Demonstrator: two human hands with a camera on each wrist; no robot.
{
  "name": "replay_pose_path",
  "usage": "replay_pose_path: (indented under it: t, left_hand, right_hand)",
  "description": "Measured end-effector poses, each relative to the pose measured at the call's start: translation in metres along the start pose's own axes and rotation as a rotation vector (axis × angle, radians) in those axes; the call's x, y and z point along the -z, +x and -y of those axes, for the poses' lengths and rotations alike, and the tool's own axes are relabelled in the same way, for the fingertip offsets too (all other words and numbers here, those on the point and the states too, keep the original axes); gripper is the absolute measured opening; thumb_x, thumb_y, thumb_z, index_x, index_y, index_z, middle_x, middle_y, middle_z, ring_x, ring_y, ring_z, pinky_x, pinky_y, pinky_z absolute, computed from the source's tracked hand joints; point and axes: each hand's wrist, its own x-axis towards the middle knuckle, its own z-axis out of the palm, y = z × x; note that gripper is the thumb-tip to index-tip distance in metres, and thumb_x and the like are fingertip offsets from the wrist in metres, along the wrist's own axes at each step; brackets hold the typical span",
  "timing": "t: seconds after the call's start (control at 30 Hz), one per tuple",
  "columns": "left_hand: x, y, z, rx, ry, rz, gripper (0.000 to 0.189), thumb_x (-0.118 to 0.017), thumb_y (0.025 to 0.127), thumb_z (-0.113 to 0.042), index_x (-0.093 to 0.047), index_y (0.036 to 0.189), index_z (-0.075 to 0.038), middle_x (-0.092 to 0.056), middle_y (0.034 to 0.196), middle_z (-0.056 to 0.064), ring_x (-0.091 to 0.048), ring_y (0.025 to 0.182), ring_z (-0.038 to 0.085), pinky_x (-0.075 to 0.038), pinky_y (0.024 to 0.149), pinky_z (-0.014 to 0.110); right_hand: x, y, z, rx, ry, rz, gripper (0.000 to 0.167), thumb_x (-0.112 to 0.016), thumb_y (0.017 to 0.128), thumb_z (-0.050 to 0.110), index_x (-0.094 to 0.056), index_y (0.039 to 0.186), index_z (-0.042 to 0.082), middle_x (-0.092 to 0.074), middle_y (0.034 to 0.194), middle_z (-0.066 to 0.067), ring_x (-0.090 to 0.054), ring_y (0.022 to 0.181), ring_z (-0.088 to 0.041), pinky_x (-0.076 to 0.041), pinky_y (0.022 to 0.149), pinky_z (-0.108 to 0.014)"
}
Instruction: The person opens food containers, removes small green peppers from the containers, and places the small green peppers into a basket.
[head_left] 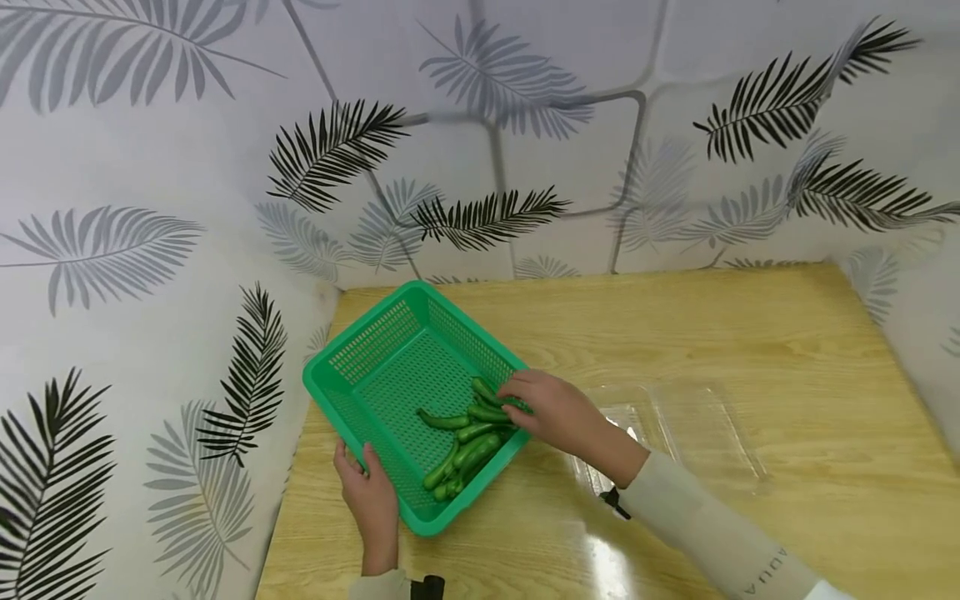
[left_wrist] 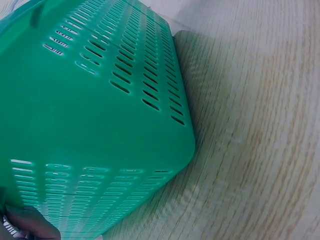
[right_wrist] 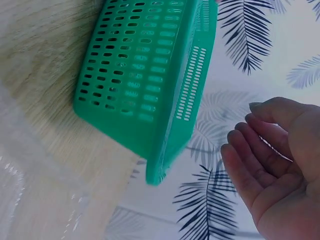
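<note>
A green plastic basket [head_left: 330,354] with slotted walls rests on the wooden table. Several green chili peppers [head_left: 476,450] lie heaped along its near right side. My left hand [head_left: 371,500] holds the basket's left side at the rim; in the left wrist view only its fingers [left_wrist: 32,222] show, against the slotted wall. Reaching over the right rim, my right hand [head_left: 555,408] has its fingertips right over the peppers in the head view. From the right wrist, that hand [right_wrist: 280,165] appears palm up with loosely bent fingers and no pepper visible in it.
A clear plastic container [head_left: 697,429] with its lid folded back lies just right of the basket, partly under my right forearm. White leaf-patterned cloth [head_left: 525,167] rises behind the wooden table [head_left: 810,358] and along both its sides.
</note>
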Motion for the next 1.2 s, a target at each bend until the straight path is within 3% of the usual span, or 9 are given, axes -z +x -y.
replay_pose_path:
  t: [0.43, 0.63, 0.8, 0.97, 1.2]
  left_hand:
    - [0.0, 0.002, 0.005, 0.013, 0.028, -0.019, 0.053, -0.042, 0.099, -0.034, -0.028, 0.144, -0.008, -0.045, 0.065, 0.005, -0.044, 0.047, 0.012, -0.038, 0.045, 0.027]
    - [0.0, 0.002, 0.005, 0.01, 0.025, -0.009, 0.054, -0.042, 0.099, -0.035, -0.027, 0.144, -0.007, -0.044, 0.064, 0.005, -0.041, 0.045, 0.011, -0.037, 0.044, 0.026]
    - [-0.001, 0.001, 0.004, 0.022, 0.008, -0.002, 0.054, -0.042, 0.099, -0.035, -0.026, 0.145, -0.01, -0.05, 0.069, 0.013, -0.049, 0.051, 0.02, -0.04, 0.046, 0.026]
    - [-0.001, 0.001, 0.003, 0.028, 0.001, -0.001, 0.054, -0.041, 0.1, -0.035, -0.026, 0.145, -0.01, -0.054, 0.073, 0.018, -0.052, 0.056, 0.027, -0.04, 0.048, 0.026]
    - [-0.002, 0.002, 0.005, 0.039, 0.005, -0.01, 0.054, -0.042, 0.099, -0.036, -0.028, 0.144, -0.01, -0.055, 0.074, 0.02, -0.051, 0.054, 0.02, -0.04, 0.048, 0.026]
  right_hand:
    - [0.008, -0.072, -0.029, -0.106, 0.004, -0.018, 0.017, -0.071, 0.083, 0.013, -0.068, 0.099, 0.009, -0.063, 0.093, 0.001, -0.06, 0.085, -0.013, -0.05, 0.071, -0.03]
    - [0.007, -0.108, -0.052, -0.155, 0.006, 0.084, 0.016, -0.071, 0.082, 0.009, -0.068, 0.098, 0.006, -0.064, 0.092, -0.001, -0.06, 0.083, -0.015, -0.05, 0.071, -0.031]
    - [0.006, -0.13, -0.062, -0.17, 0.038, 0.179, 0.013, -0.07, 0.083, 0.009, -0.069, 0.096, 0.005, -0.064, 0.091, -0.001, -0.059, 0.081, -0.014, -0.05, 0.07, -0.03]
    - [0.004, -0.143, -0.068, -0.191, 0.063, 0.228, 0.008, -0.07, 0.084, 0.012, -0.069, 0.091, 0.01, -0.064, 0.089, 0.002, -0.059, 0.08, -0.012, -0.049, 0.07, -0.03]
    - [0.002, -0.153, -0.074, -0.202, 0.131, 0.32, 0.012, -0.073, 0.078, 0.004, -0.07, 0.086, 0.012, -0.065, 0.088, 0.004, -0.06, 0.082, -0.015, -0.05, 0.073, -0.031]
